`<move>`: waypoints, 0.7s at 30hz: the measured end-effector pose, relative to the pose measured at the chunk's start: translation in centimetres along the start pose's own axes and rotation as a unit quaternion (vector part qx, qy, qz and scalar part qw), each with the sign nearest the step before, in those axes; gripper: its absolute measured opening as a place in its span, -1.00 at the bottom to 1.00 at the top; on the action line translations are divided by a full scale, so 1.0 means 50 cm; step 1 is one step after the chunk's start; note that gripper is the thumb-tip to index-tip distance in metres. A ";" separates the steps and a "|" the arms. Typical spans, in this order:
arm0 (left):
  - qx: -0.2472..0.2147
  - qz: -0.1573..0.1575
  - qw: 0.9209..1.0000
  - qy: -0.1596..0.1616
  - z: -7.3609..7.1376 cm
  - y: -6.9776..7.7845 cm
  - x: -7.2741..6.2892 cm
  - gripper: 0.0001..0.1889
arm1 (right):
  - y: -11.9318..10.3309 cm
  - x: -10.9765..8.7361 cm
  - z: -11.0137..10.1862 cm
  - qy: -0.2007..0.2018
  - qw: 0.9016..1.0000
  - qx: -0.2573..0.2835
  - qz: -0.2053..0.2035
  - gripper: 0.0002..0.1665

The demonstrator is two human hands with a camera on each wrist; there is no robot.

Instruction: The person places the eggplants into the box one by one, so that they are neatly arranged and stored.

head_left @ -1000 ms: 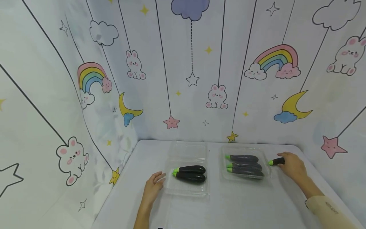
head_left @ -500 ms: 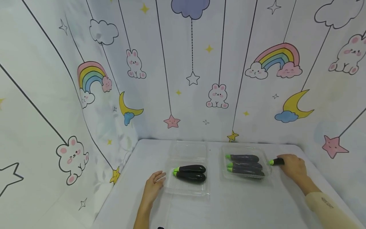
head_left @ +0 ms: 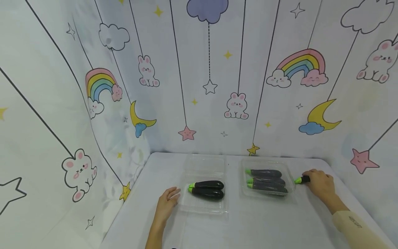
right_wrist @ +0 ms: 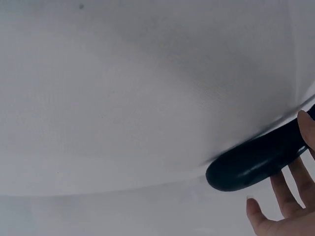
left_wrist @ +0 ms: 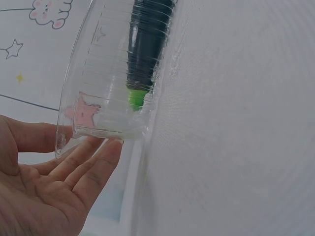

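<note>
My right hand grips a small dark eggplant with a bright green stem end, to the right of the closed container. In the right wrist view, thumb and fingers hold this eggplant while its rounded end sticks out close over the white surface. At the left edge of an open clear plastic container, my left hand holds the rim. The left wrist view has the thumb on one side of that rim and the fingers beneath it. Two glossy eggplants lie side by side inside.
A second clear container with its lid down holds several eggplants, at right of centre. The open container's lid lies back toward the wall. A cartoon-printed cloth hangs behind the white table.
The right hand's eggplant has tilted, its green end shifting slightly right and nearer the front. The left hand and both containers have stayed in place.
</note>
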State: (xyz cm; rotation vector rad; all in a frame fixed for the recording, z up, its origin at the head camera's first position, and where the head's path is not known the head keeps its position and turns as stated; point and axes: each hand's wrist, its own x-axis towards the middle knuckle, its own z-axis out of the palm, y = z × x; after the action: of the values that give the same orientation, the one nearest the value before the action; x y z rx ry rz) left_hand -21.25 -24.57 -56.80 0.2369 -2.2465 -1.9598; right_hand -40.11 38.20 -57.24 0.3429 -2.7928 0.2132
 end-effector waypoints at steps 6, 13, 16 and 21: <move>0.003 -0.002 1.000 0.000 -0.003 0.000 -0.004 -0.46 | -0.003 -0.002 -0.008 0.014 1.000 0.004 0.024 -0.64; 0.006 0.003 1.000 -0.001 -0.003 -0.004 -0.001 -0.43 | -0.010 -0.003 -0.025 0.063 0.997 0.020 0.037 -0.57; 0.002 -0.001 1.000 -0.001 -0.002 -0.005 -0.002 -0.42 | -0.016 -0.004 -0.034 0.075 0.996 0.028 0.043 -0.56; 0.000 -0.003 1.000 0.001 -0.003 -0.005 -0.002 -0.45 | -0.026 -0.007 -0.042 0.093 0.994 0.030 0.041 -0.55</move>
State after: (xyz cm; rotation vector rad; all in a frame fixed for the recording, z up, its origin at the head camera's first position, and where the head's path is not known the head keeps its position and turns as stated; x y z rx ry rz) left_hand -21.14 -24.72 -57.03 0.2448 -2.2464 -1.9619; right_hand -38.83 37.44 -55.25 0.2103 -2.6233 0.3308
